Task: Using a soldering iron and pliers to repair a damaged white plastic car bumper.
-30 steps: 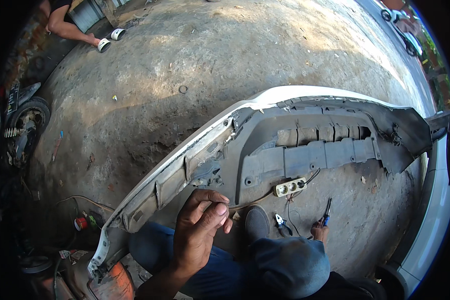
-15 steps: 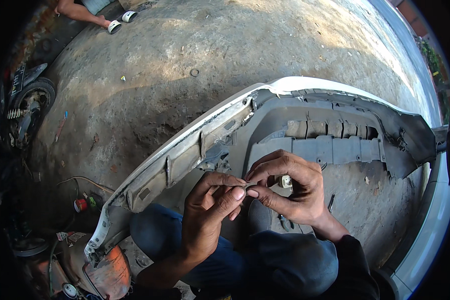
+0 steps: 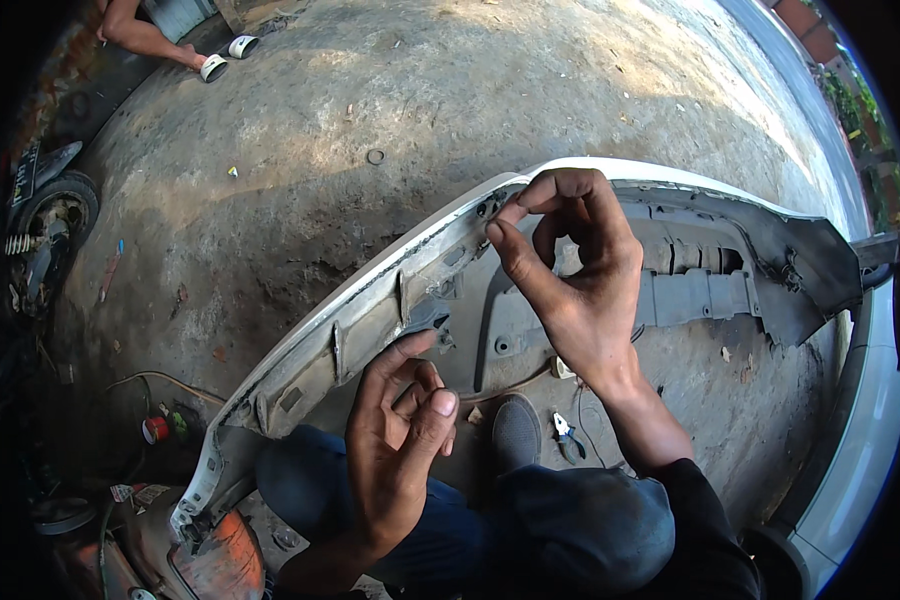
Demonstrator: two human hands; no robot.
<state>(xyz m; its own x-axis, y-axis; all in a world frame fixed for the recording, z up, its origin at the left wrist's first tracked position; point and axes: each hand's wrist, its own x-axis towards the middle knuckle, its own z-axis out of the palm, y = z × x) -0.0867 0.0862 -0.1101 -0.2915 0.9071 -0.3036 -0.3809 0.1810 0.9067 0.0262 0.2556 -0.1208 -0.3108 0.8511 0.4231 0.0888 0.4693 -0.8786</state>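
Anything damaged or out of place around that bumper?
Possibly. The bumper cover looks grimy inside, with a rough, dark line along its white edge. Its slatted section shows uneven dark gaps; broken or built so, I can't tell. Pliers lie loose on the ground beside the shoe, easily stepped on.

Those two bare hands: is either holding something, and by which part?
The left hand looks open and empty. The right hand seems pinched; whether anything small is held cannot be told.

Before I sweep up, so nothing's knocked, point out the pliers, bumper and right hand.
Pliers [image 3: 570, 443], head view: on the handles.
Bumper [image 3: 369, 325], head view: inner face between ribs.
Right hand [image 3: 592, 282], head view: its middle.
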